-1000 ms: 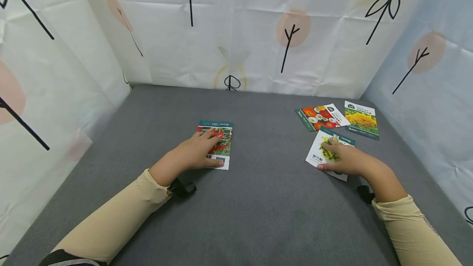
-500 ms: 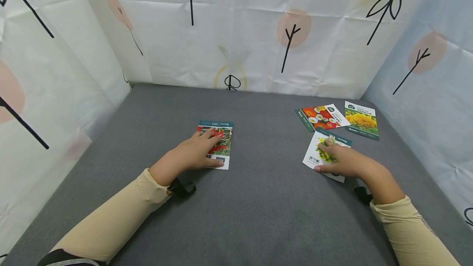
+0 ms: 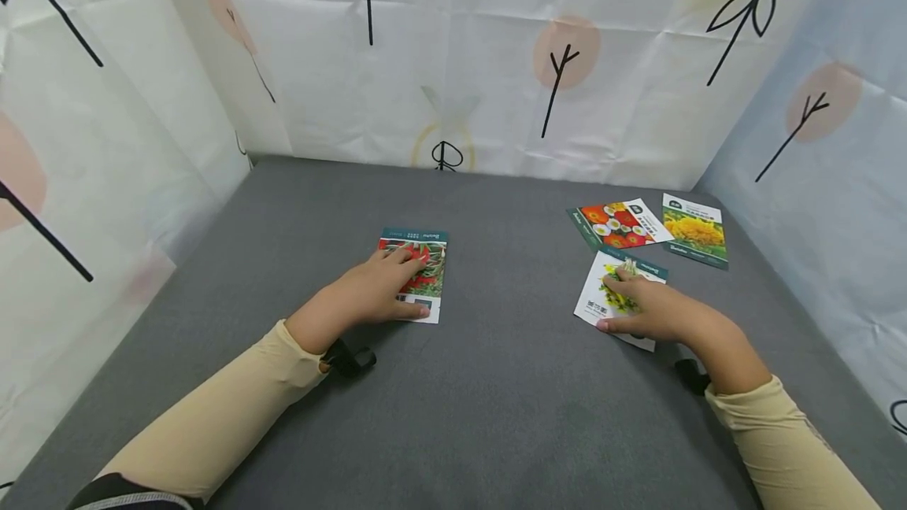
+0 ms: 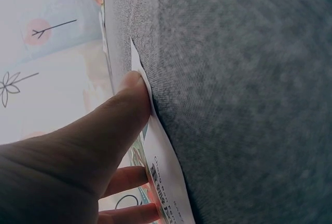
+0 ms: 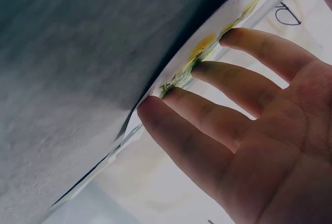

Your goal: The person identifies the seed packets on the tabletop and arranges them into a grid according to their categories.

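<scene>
My left hand (image 3: 372,290) rests with spread fingers on a seed packet with red peppers (image 3: 431,283), left of the table's middle. In the left wrist view its thumb (image 4: 136,97) presses on the packet's white end (image 4: 166,172). On the right, my right hand (image 3: 655,308) touches a white seed packet with yellow flowers (image 3: 595,301), fingers extended over it. The right wrist view shows the fingertips (image 5: 179,97) on the face of that packet (image 5: 207,42), the fingers nearly straight and apart. Both packets lie on the grey table, partly hidden under the hands.
Behind the right hand lie a packet with red and white flowers (image 3: 618,225) and another with golden-yellow flowers (image 3: 697,230), their edges meeting. A patterned white cloth (image 3: 482,85) walls in the back and sides of the grey tabletop (image 3: 496,415).
My right hand has slid the yellow-flower packet a little to the left and toward me, away from the two packets behind. The left hand and the pepper packet stay in place.
</scene>
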The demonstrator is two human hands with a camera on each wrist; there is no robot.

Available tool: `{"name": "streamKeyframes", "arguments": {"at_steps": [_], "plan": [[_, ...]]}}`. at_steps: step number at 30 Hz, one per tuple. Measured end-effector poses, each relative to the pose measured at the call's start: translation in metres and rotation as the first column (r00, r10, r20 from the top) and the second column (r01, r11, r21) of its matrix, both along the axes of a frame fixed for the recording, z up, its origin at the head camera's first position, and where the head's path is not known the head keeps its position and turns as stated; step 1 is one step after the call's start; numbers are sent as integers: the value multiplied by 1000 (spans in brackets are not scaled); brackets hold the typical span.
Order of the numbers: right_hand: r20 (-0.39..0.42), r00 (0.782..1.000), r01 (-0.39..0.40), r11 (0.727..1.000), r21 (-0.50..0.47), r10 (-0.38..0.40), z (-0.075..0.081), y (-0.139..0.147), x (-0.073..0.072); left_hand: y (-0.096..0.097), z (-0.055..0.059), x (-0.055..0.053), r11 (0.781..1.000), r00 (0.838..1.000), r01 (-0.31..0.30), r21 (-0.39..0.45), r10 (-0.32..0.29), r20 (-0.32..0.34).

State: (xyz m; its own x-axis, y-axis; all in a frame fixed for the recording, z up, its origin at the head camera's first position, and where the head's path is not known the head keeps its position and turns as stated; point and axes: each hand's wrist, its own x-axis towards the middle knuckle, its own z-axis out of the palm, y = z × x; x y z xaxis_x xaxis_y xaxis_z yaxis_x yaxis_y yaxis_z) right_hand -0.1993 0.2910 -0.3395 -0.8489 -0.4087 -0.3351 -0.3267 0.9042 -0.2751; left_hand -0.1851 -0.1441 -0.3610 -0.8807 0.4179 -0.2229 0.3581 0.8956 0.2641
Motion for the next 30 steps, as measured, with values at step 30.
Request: {"name": "streamKeyframes", "arguments": {"at_steps": [30], "plan": [[14, 995, -99, 995, -11, 99, -1, -76, -2, 2, 2, -1, 1000, 1000, -2, -2, 2, 23]]}}
